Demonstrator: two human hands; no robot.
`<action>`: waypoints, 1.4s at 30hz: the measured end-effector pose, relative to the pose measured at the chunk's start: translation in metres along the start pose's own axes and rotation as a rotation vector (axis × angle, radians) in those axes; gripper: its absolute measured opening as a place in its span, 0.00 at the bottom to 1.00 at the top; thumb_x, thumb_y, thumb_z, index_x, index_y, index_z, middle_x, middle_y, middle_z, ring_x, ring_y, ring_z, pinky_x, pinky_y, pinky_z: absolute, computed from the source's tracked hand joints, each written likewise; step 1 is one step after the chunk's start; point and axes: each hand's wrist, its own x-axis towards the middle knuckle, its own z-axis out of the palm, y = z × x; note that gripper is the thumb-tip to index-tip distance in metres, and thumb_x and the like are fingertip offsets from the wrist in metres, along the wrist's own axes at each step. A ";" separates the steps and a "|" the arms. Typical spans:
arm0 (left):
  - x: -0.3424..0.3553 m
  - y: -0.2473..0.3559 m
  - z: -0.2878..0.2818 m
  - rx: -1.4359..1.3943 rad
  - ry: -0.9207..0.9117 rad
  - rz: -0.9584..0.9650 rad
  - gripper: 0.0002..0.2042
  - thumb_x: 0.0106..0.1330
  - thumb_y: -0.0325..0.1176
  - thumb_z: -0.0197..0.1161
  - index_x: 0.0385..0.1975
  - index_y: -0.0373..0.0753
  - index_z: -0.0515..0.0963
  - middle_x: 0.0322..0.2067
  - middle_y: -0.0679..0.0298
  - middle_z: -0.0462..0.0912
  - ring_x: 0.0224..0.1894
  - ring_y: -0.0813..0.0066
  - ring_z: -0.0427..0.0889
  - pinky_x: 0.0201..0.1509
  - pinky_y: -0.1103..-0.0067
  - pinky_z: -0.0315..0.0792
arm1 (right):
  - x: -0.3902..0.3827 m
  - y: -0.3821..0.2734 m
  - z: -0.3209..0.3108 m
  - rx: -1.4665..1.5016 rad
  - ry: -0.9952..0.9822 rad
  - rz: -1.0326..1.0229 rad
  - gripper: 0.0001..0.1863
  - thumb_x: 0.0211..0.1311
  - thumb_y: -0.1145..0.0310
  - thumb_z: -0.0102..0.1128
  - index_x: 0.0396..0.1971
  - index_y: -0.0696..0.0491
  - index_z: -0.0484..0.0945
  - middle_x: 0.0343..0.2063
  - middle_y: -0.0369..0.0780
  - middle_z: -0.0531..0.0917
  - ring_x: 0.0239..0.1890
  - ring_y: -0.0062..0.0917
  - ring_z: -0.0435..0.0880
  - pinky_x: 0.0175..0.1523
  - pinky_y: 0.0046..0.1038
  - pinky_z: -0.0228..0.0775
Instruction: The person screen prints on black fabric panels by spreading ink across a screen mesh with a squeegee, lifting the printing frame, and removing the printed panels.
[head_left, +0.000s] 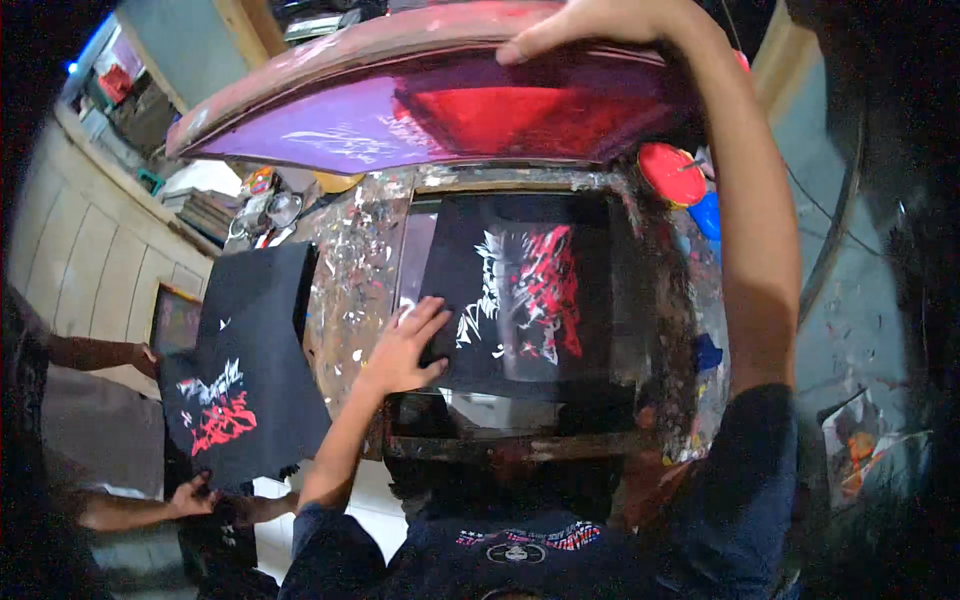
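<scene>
My right hand (610, 22) grips the near wooden edge of a raised screen-printing frame (330, 75), thumb on the side toward me. Its purple mesh is smeared with red ink (490, 118). Below it, a black cloth panel (470, 215) lies flat on the printing board, bearing a white and red splashed print (545, 290). My left hand (408, 345) rests on the panel's left edge with fingers spread and thumb apart. At the left, a co-worker's hands (190, 495) hold another black cloth (255, 330) with a similar print.
A tub of red ink (670, 172) stands at the back right, beside a blue item (706, 215). The paint-spattered table (350, 270) surrounds the board. Small containers (283, 208) and a stack of flat pieces (205, 215) sit at the back left.
</scene>
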 end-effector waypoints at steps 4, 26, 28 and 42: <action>-0.019 -0.015 0.025 0.119 -0.098 -0.085 0.47 0.64 0.61 0.63 0.78 0.40 0.55 0.79 0.54 0.52 0.81 0.58 0.48 0.81 0.49 0.39 | 0.001 0.005 -0.001 -0.079 -0.004 0.024 0.64 0.28 0.24 0.73 0.53 0.70 0.79 0.53 0.62 0.82 0.54 0.50 0.84 0.62 0.40 0.74; -0.012 0.022 0.044 0.086 -0.039 -0.179 0.46 0.63 0.64 0.63 0.75 0.39 0.61 0.77 0.54 0.56 0.80 0.59 0.52 0.80 0.49 0.39 | 0.011 0.013 0.005 -0.027 -0.027 0.026 0.67 0.24 0.24 0.74 0.55 0.72 0.78 0.51 0.64 0.83 0.52 0.51 0.86 0.59 0.38 0.77; -0.012 0.019 0.044 0.093 -0.041 -0.182 0.47 0.62 0.63 0.64 0.75 0.40 0.60 0.78 0.55 0.55 0.80 0.59 0.51 0.79 0.50 0.41 | 0.013 0.014 0.007 -0.021 -0.043 0.019 0.67 0.24 0.24 0.74 0.54 0.72 0.78 0.51 0.64 0.82 0.52 0.51 0.86 0.59 0.38 0.77; -0.015 0.021 0.047 0.106 -0.041 -0.188 0.48 0.62 0.64 0.64 0.76 0.40 0.58 0.79 0.56 0.53 0.81 0.59 0.51 0.80 0.51 0.40 | 0.016 0.017 0.010 -0.046 -0.021 0.049 0.67 0.23 0.24 0.74 0.56 0.70 0.78 0.52 0.63 0.83 0.53 0.51 0.85 0.60 0.38 0.76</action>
